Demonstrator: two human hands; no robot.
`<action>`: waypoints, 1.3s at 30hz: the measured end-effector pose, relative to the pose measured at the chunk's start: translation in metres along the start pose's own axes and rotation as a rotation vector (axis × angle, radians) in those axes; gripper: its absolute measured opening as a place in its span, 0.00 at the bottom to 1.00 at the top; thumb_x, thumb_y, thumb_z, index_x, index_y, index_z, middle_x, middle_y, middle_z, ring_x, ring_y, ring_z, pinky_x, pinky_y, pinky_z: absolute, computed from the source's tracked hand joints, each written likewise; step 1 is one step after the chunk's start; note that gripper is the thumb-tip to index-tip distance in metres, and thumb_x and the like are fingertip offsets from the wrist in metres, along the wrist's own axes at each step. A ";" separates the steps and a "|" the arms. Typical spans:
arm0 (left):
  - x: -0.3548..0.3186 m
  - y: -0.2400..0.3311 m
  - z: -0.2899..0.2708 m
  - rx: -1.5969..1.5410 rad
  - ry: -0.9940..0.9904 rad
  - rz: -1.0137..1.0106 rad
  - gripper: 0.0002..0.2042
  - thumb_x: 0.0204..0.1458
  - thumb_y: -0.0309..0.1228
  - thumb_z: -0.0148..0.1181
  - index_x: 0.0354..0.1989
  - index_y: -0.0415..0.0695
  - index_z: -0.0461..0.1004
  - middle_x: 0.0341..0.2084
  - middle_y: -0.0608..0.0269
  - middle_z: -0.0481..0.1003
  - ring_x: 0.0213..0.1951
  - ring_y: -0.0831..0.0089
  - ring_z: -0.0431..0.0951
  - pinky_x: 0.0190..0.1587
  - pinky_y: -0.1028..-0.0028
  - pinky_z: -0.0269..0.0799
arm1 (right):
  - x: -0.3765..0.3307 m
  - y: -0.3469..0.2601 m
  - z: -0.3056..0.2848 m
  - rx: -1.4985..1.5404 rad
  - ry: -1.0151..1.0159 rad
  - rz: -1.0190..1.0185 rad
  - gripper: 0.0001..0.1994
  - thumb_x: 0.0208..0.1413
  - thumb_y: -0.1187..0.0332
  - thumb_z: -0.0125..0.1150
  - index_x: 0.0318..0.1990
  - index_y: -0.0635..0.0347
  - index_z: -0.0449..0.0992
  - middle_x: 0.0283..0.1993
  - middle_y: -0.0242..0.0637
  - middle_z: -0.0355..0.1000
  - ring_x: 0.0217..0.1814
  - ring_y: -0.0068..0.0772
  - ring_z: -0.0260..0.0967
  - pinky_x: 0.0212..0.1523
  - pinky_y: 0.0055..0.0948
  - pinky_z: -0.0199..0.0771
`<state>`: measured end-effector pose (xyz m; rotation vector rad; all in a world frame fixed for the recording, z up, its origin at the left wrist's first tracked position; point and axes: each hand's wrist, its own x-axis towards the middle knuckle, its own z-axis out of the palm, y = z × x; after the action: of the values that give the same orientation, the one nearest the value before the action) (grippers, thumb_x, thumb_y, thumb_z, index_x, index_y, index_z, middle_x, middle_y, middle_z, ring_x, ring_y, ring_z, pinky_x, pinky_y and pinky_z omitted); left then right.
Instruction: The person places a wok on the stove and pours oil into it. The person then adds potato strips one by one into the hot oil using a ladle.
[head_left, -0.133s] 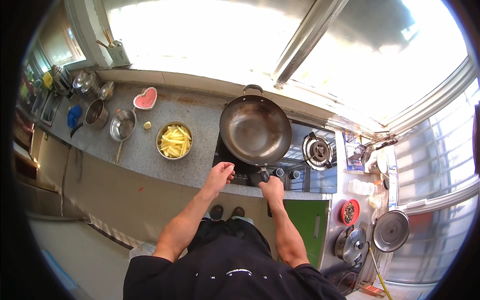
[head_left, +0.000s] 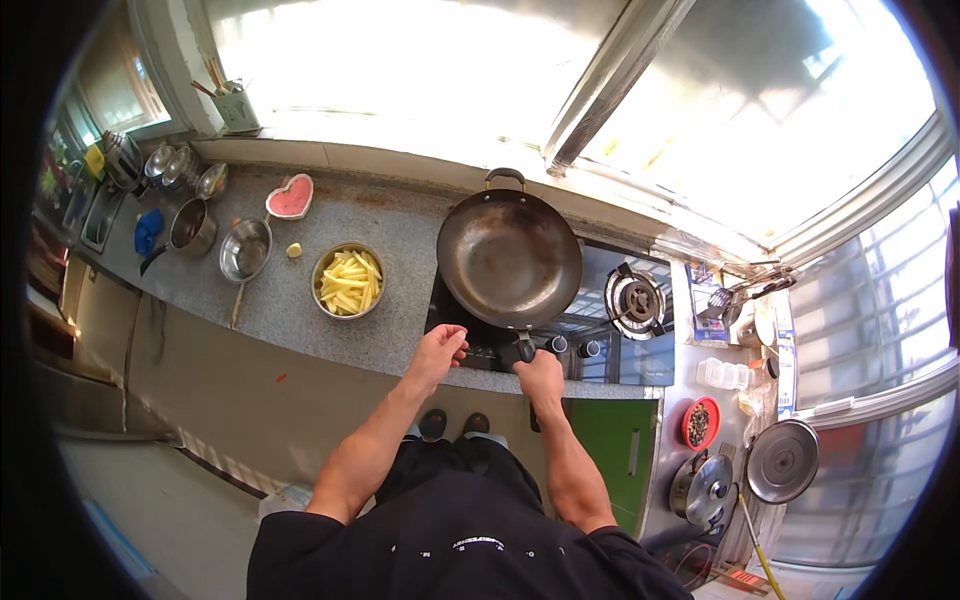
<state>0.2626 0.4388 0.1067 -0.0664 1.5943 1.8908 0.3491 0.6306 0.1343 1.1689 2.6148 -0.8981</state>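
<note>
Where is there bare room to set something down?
The grey counter is bare between the bowl of yellow strips and the wok, and behind that bowl, right of the heart-shaped dish. The right burner bears no pan. Crowded: the left end, around the saucepan, and the right counter, around the red bowl and lidded pot.

Windows point(head_left: 400, 60) (glaringly white), grey counter point(head_left: 410, 220), green cabinet door point(head_left: 605, 440).

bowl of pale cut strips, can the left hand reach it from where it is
Probably yes: the left hand seems to hold nothing, and nothing appears to stand between it and the bowl. The wok sits to the right, out of the way.
</note>
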 end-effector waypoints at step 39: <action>-0.018 -0.032 0.084 0.547 -0.092 0.033 0.23 0.61 0.50 0.56 0.29 0.38 0.73 0.22 0.65 0.70 0.27 0.76 0.68 0.33 0.69 0.67 | 0.092 0.094 0.015 -0.171 0.251 -0.138 0.16 0.58 0.58 0.62 0.42 0.63 0.73 0.35 0.51 0.78 0.40 0.57 0.77 0.41 0.48 0.77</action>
<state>0.3234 0.5073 0.1084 0.2778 1.9956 1.3978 0.3514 0.7285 0.0460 1.1332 2.9339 -0.5648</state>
